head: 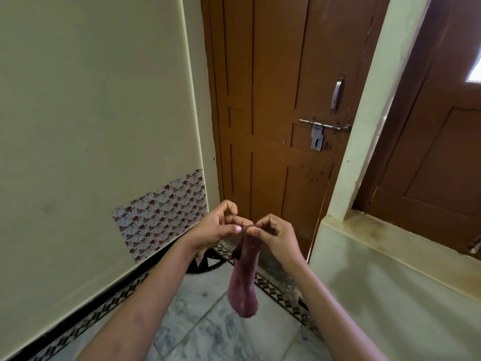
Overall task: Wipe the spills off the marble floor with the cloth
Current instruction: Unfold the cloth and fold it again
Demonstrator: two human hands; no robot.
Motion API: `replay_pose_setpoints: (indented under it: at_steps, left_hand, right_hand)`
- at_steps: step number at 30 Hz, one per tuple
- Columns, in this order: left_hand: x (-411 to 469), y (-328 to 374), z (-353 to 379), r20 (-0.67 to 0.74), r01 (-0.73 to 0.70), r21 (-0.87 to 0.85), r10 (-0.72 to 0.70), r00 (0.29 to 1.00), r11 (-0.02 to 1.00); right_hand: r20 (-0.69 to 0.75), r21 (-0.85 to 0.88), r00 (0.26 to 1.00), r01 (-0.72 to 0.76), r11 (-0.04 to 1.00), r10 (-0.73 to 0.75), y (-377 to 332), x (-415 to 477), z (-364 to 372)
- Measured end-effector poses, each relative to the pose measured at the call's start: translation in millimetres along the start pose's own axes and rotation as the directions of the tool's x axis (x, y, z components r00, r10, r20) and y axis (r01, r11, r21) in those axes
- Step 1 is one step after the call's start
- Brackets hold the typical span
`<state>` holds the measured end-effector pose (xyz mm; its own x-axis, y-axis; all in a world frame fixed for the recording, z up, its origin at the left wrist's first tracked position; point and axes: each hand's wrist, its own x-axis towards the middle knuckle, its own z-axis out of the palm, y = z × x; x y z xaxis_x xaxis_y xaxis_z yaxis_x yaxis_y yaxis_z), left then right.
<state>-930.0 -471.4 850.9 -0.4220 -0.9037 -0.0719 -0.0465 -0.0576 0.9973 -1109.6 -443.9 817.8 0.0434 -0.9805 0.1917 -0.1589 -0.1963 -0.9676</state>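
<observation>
1. At lower centre of frame, left hand (216, 230) and right hand (276, 235) are pinching the top edge of the cloth (244, 282).
2. Cloth is hanging long-axis down beneath both hands, clear above the marble floor (208, 321).

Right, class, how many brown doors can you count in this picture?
2. The middle door, with a metal latch, stands straight ahead; the right door is beyond the cream pillar. Others may lie out of view.
</observation>
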Motion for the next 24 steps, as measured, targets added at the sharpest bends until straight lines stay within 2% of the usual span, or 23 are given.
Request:
replay_pose_setpoints:
  at_steps: [4,6,10,14,19,24]
  left_hand:
    - [-4,-15,1,-0.13,-0.005,0.128,0.022,0.991,0.992]
    - [-5,-24,4,-0.137,0.027,0.179,-0.002,0.991,0.983]
    - [-1,-38,13,-0.137,0.075,0.143,-0.055,0.989,0.987]
    - [2,-45,20,-0.1,0.068,0.173,-0.051,0.994,0.983]
    - [6,-46,20,-0.147,0.017,0.201,0.013,0.989,0.979]
    - [10,-33,7,-0.225,-0.004,0.43,0.112,0.968,0.903]
  right_hand:
    - [0.071,0.093,0.997,-0.013,0.996,0.007,-4,3,-9]
    - [0.078,0.116,0.997,-0.01,0.993,0.001,-7,6,-12]
    - [0.059,0.158,0.998,-0.033,0.987,0.024,-9,11,-15]
    - [0.007,0.159,1.0,-0.026,0.987,0.025,-8,13,-17]
    - [-0.07,0.139,0.997,-0.029,0.99,0.039,-1,16,-23]
    - [-0.185,0.141,0.98,-0.047,0.989,0.073,5,16,-29]
